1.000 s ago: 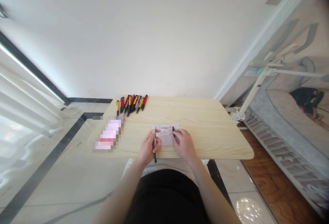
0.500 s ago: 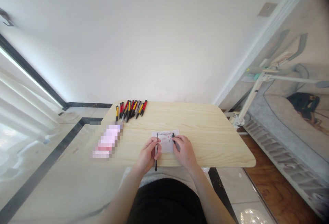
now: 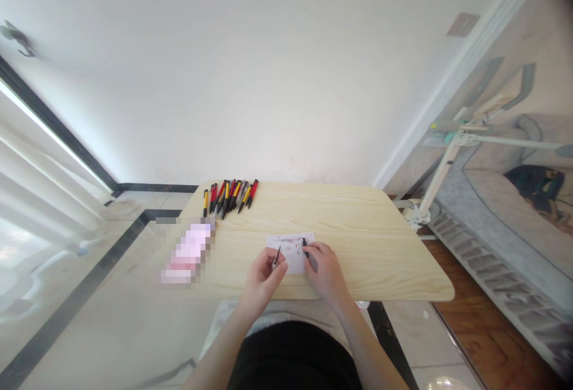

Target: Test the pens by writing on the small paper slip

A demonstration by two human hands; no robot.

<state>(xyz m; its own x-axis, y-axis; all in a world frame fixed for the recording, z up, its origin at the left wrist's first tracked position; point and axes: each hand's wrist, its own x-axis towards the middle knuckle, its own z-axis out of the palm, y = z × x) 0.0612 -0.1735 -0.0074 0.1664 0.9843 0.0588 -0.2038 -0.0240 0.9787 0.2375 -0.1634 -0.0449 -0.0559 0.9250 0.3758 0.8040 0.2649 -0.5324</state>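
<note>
My left hand (image 3: 265, 273) is closed on a slim pen (image 3: 275, 263), whose thin dark end, like a bare refill, points up and away from me. The rest of that pen is hidden by the fingers. On the right, my right hand (image 3: 323, 263) grips a short black pen piece (image 3: 305, 243) between thumb and fingers; its lower end is covered. Beneath both hands lies a small sheet of paper (image 3: 292, 266) with dark and reddish marks on it.
Several red, yellow and grey pens (image 3: 230, 194) lie in a pile at the table's (image 3: 349, 217) back left corner. A pixelated pinkish rectangle (image 3: 190, 252) is at the left edge. Behind the table rises a wall (image 3: 286, 79); exercise equipment (image 3: 441, 175) stands to the right.
My left hand has turned the pen, so its black lower end no longer shows below the hand. My right hand keeps its grip on the black piece. The view has shifted slightly.
</note>
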